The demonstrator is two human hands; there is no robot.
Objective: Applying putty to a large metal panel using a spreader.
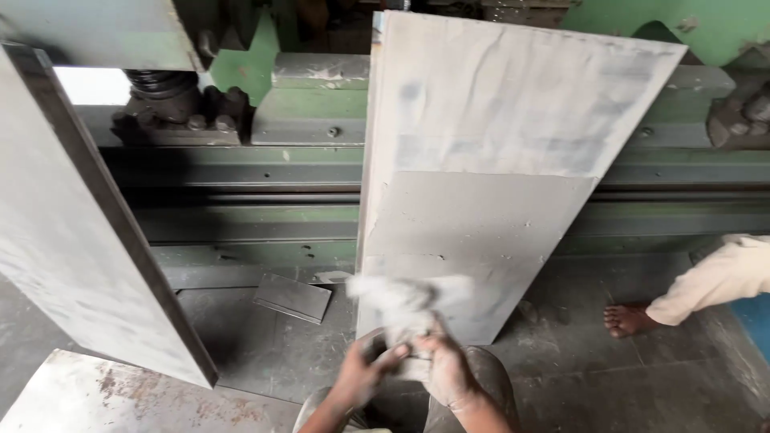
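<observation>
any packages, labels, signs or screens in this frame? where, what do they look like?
None in view: no package, label, sign or screen.
Big grey sheet-metal panel: leaning upright against the green machine, bare, dusty.
White crumpled cloth: blurred, held by both hands, left hand and right hand, at the panel's lower edge.

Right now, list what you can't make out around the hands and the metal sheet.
- White rag: motion-blurred in the head view, its shape unclear.
- Left hand and right hand: their grips are hidden by the rag.
- Metal sheet: bottom edge hidden behind rag and hands.
- Person at right: cut off by the frame edge.
</observation>
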